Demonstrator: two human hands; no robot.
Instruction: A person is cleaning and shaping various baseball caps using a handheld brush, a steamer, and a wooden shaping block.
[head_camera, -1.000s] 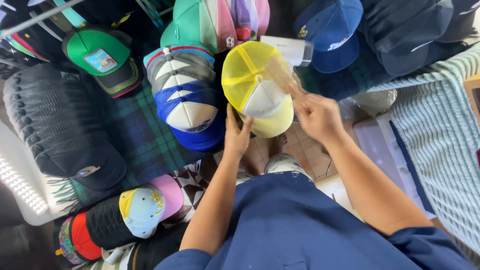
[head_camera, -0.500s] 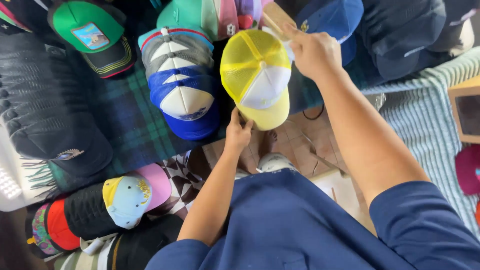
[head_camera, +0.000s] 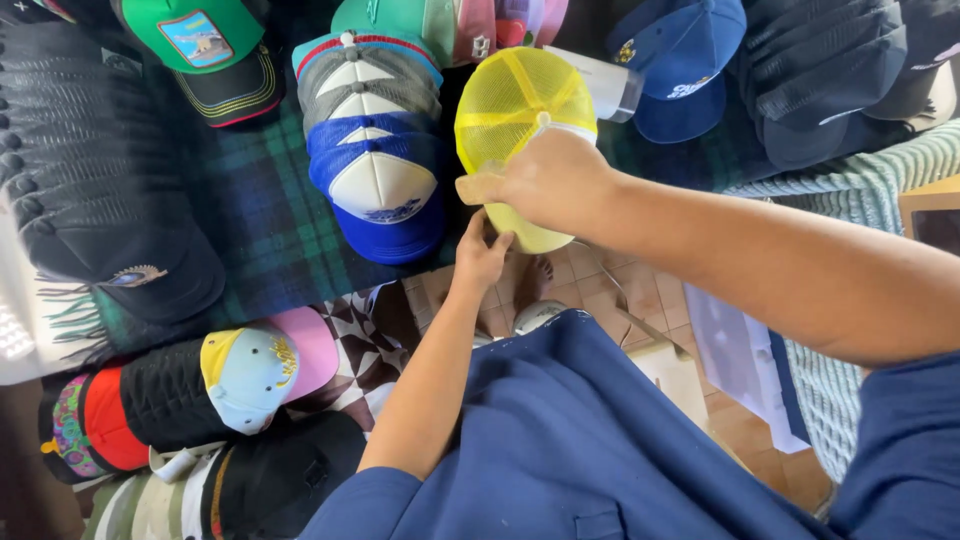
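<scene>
My left hand (head_camera: 482, 255) rests its fingertips under the brim edge of the yellow cap (head_camera: 520, 110), steadying it from below without closing around anything I can see. My right hand (head_camera: 545, 180) is clenched around a wooden brush (head_camera: 478, 188), whose pale handle end juts out to the left of the fist; the bristle end is hidden behind the hand, so I cannot tell whether it touches the cap. The hand lies across the cap's white front panel, right above the brim.

The yellow cap sits at the near edge of the table (head_camera: 250, 240), which is covered by a dark green plaid cloth, with its mesh back pointing away from me. As I judge it, the brushing is mid-way: the cap is held and the brush is on it, but nothing shows how much of the cap is done, and the neighbours look untouched.

Just left of it stands a nested stack of blue and white caps (head_camera: 375, 150). Further left lies a long row of black caps (head_camera: 90, 170). Beyond are a green cap (head_camera: 200, 45), a teal and pink bunch (head_camera: 440, 25) and a blue cap (head_camera: 680, 60). Below the table edge, a light blue cap with a pink brim (head_camera: 260, 375) lies among others.
</scene>
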